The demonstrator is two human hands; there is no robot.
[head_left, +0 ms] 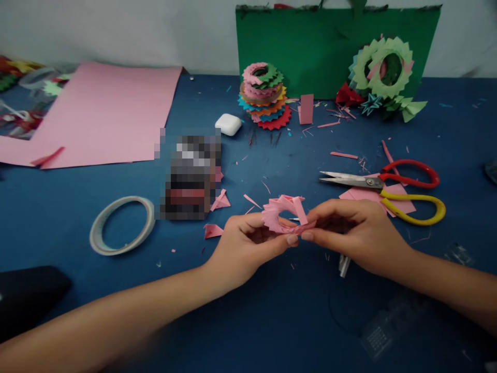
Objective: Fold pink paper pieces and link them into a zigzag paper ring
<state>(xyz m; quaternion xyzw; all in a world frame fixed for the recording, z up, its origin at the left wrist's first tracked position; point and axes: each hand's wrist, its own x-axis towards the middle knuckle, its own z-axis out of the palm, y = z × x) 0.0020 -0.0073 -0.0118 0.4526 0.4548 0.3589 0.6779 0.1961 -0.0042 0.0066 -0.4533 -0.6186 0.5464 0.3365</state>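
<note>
A pink folded-paper ring (275, 216) with a toothed outer edge is held between my two hands above the blue table. My left hand (248, 243) has its thumb and fingers closed on the ring's left and lower side. At the lower right, my right hand (353, 228) pinches the ring's end, close to a folded pink strip that stands up from it. The fingertips of both hands nearly meet at the bottom of the ring. Below my right hand a small metallic tool (344, 265) shows only in part.
Scissors (368, 181) with red and yellow handles lie on pink paper at right. A tape roll (95, 233) and a blurred-out rectangular object (190, 176) are at left. Behind are a pink sheet (108, 114), a white case (228, 124), stacked paper rings (264, 98) and a green board (303, 46).
</note>
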